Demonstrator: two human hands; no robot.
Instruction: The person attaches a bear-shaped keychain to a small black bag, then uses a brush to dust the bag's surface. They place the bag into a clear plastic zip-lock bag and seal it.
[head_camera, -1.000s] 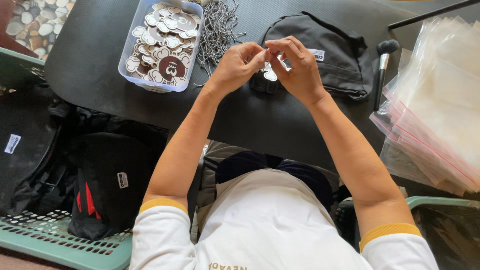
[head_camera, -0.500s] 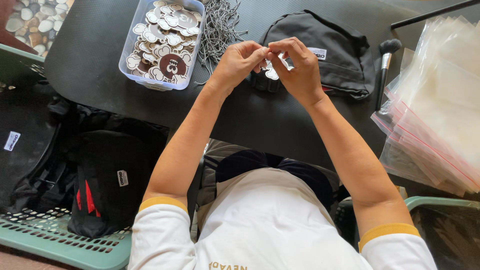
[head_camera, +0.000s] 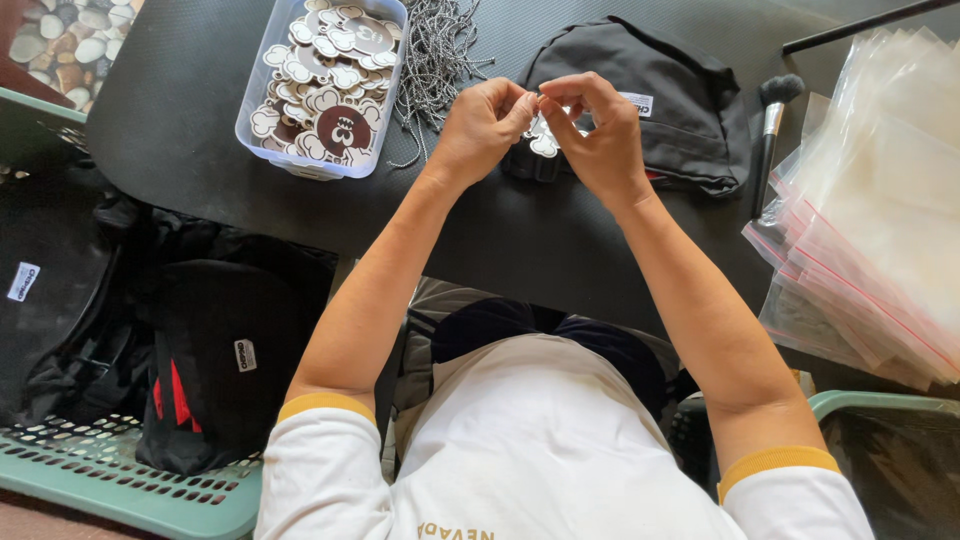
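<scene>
Tag (head_camera: 543, 143), small and white, sits pinched between my left hand (head_camera: 483, 125) and my right hand (head_camera: 597, 135), just above the black bag (head_camera: 680, 110). Left of the bag lie strings (head_camera: 437, 50), then a clear box (head_camera: 262, 95) of tags. Right of it are a brush (head_camera: 768, 130) and plastic bags (head_camera: 880, 210).

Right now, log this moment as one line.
left hand: pinching tag | right hand: pinching tag | under hands: black bag | left: tag bin, cords
</scene>
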